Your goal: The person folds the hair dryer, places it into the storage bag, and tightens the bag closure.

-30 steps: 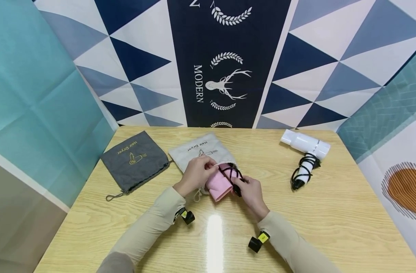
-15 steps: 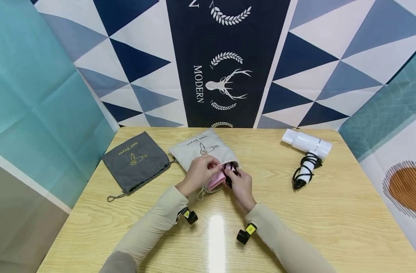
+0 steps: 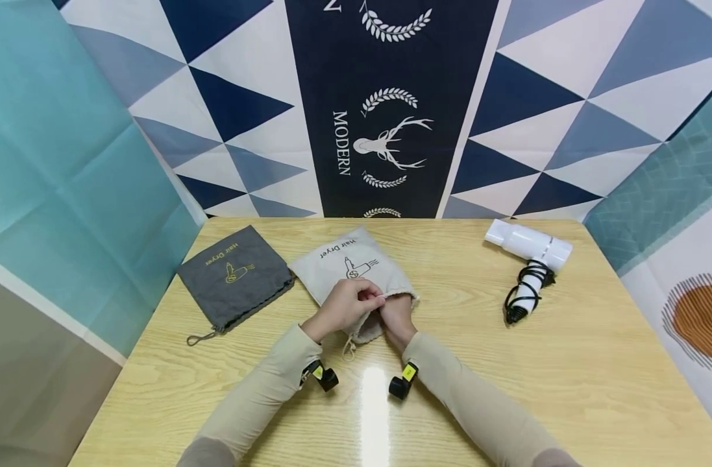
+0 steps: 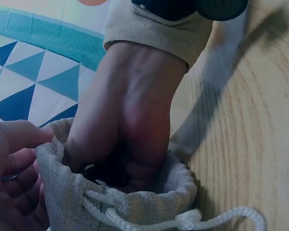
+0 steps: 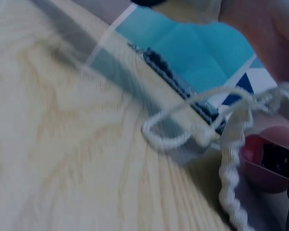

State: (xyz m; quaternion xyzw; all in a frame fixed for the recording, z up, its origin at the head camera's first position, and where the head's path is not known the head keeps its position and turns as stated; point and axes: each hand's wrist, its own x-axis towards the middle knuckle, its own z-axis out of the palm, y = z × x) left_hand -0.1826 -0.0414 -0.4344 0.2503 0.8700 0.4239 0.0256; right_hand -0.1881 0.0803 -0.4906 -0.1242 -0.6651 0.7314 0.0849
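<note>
- One pale bag [image 3: 386, 264] now swallows the pink dryer [image 5: 264, 180], I see!
- Left hand [image 3: 344, 307] pinches its rim.
- Right hand [image 3: 398, 316] slips deeper inside; its grip I can't tell.

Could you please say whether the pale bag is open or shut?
The pale bag is open: the left hand pinches its rim and the right hand reaches inside.

Bag [image 3: 332, 272] = rough matt cloth; dryer [image 3: 522, 241] glossy plastic, tbl [image 3: 466, 415] smooth wood.
</note>
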